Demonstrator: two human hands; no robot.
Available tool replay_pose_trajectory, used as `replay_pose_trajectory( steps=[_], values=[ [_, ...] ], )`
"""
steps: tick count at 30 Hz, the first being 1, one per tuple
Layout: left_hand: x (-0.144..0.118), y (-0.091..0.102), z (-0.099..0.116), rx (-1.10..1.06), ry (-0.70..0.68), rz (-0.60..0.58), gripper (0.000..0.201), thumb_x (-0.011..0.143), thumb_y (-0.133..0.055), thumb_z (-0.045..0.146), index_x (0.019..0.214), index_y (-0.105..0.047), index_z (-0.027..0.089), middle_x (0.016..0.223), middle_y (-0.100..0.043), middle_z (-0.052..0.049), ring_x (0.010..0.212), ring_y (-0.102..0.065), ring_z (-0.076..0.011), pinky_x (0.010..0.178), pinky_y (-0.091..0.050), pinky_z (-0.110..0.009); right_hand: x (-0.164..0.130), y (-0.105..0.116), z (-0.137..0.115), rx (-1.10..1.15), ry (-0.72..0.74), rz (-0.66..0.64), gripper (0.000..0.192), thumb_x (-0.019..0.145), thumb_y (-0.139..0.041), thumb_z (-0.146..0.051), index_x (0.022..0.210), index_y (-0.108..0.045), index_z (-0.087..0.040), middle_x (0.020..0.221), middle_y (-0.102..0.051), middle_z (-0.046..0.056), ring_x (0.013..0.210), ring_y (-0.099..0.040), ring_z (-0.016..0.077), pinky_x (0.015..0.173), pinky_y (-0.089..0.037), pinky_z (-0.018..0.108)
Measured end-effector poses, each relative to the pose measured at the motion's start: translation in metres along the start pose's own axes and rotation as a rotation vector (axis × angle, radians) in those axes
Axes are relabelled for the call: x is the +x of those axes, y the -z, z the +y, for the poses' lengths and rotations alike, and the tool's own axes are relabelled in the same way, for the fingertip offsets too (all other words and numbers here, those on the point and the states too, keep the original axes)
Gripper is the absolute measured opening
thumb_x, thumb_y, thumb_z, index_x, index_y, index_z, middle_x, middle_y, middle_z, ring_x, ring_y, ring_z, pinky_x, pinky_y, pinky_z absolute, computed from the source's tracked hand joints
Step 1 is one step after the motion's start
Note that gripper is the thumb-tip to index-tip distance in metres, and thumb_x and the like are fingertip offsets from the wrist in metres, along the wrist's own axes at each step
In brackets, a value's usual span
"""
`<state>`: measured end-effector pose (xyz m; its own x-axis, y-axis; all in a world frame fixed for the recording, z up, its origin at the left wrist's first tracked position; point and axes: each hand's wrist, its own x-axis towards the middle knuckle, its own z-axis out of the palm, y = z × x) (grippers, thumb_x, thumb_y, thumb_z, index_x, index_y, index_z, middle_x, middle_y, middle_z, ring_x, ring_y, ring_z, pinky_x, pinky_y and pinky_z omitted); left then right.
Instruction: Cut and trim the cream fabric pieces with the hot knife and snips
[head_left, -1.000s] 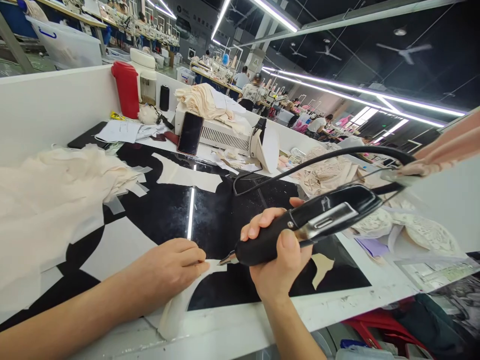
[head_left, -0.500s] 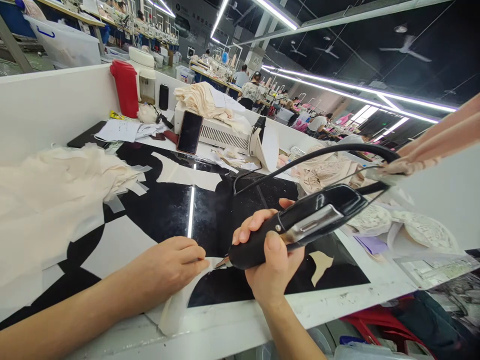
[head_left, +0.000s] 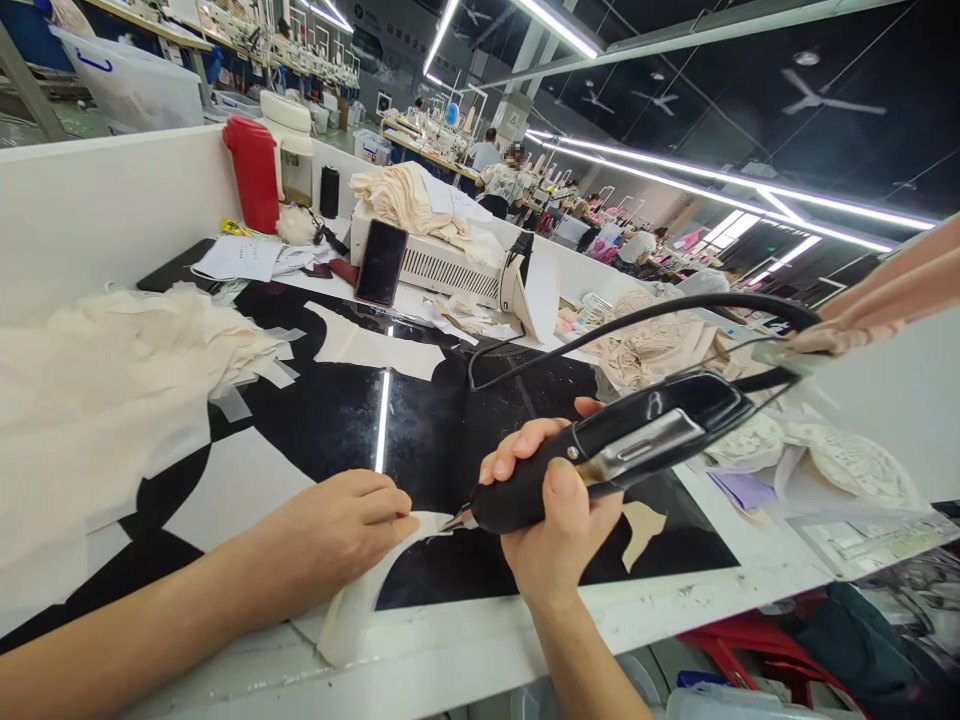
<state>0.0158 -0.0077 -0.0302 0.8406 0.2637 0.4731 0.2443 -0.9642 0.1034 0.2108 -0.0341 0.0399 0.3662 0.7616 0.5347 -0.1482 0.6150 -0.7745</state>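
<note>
My right hand (head_left: 551,505) grips a black corded hand tool (head_left: 630,440) with a metal tip; the tip points left and touches a curved strip of cream fabric (head_left: 360,595) on the glossy black worktop (head_left: 420,420). My left hand (head_left: 337,530) lies on the same strip, fingertips pinching or pressing its end right beside the tool tip. The tool's black cable (head_left: 675,310) arcs up and away to the right.
A heap of cream fabric pieces (head_left: 97,370) lies at the left, lace pieces (head_left: 817,455) at the right. Behind stand a white machine (head_left: 442,265) with a phone (head_left: 381,263) leaning on it, papers (head_left: 240,260) and a red jug (head_left: 253,175). Other people work far behind.
The tool and my right hand shifted slightly left, then back right, with the tip staying at the strip's end. My left hand has hardly moved.
</note>
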Motion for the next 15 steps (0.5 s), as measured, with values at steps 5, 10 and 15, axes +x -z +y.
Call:
replay_pose_trajectory(
  steps=[5, 10, 15],
  values=[
    [-0.003, 0.007, 0.011, 0.114, 0.119, 0.019, 0.037, 0.097, -0.046, -0.003, 0.127, -0.062, 0.011, 0.113, -0.069, -0.01, 0.105, -0.066, -0.0222, 0.096, -0.057, -0.036, -0.003, 0.0, -0.001, -0.008, -0.006, 0.002, 0.039, 0.09, -0.073, -0.031, 0.123, -0.052, -0.029, 0.082, -0.064, -0.006, 0.058, -0.062, 0.0117, 0.052, -0.056, 0.027],
    [-0.006, 0.014, 0.029, 0.213, 0.21, 0.001, 0.046, 0.091, -0.039, -0.01, 0.124, -0.062, 0.011, 0.111, -0.071, -0.01, 0.102, -0.069, -0.0214, 0.089, -0.057, -0.031, -0.011, 0.002, -0.006, -0.058, 0.008, 0.016, 0.04, 0.091, -0.074, -0.034, 0.124, -0.053, -0.03, 0.085, -0.063, -0.005, 0.06, -0.063, 0.0125, 0.055, -0.057, 0.029],
    [-0.008, 0.02, 0.036, 0.197, 0.274, -0.054, 0.048, 0.085, -0.04, -0.013, 0.116, -0.063, 0.015, 0.105, -0.071, -0.006, 0.096, -0.069, -0.0214, 0.087, -0.057, -0.032, -0.017, 0.001, -0.012, -0.088, 0.044, 0.012, 0.036, 0.094, -0.071, -0.029, 0.126, -0.054, -0.032, 0.086, -0.064, -0.005, 0.062, -0.063, 0.0127, 0.058, -0.056, 0.03]
  ],
)
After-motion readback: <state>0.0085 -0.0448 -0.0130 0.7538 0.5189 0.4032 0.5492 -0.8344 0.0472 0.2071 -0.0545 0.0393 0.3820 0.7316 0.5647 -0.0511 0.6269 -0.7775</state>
